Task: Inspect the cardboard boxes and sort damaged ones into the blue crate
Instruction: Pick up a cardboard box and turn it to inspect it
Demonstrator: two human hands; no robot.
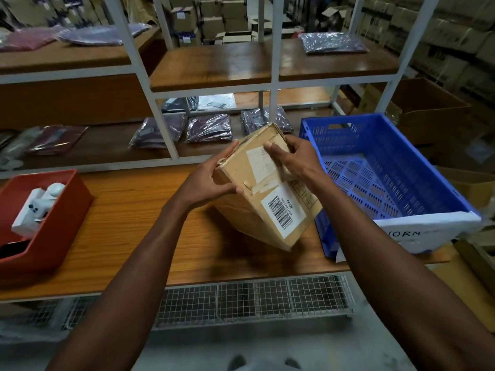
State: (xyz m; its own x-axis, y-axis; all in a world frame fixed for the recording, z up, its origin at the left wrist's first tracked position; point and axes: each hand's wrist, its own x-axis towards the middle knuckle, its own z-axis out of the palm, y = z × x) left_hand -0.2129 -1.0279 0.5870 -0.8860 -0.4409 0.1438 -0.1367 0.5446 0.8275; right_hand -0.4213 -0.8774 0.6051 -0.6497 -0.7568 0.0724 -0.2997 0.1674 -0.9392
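Note:
I hold a worn brown cardboard box (263,194) tilted above the wooden table (128,223). It carries a barcode label, a white shipping label and peeling tape, and its top corner looks torn. My left hand (211,179) grips its left edge. My right hand (292,159) holds the upper right side, fingers over the white label. The blue crate (417,167) stands just to the right of the box, with nothing in it and a white paper tag on its near rim.
A red bin (61,210) with white items sits at the table's left. White shelving (273,84) behind holds bagged garments. Stacked cartons fill the right side. A wire mesh rack (254,301) lies below the table edge.

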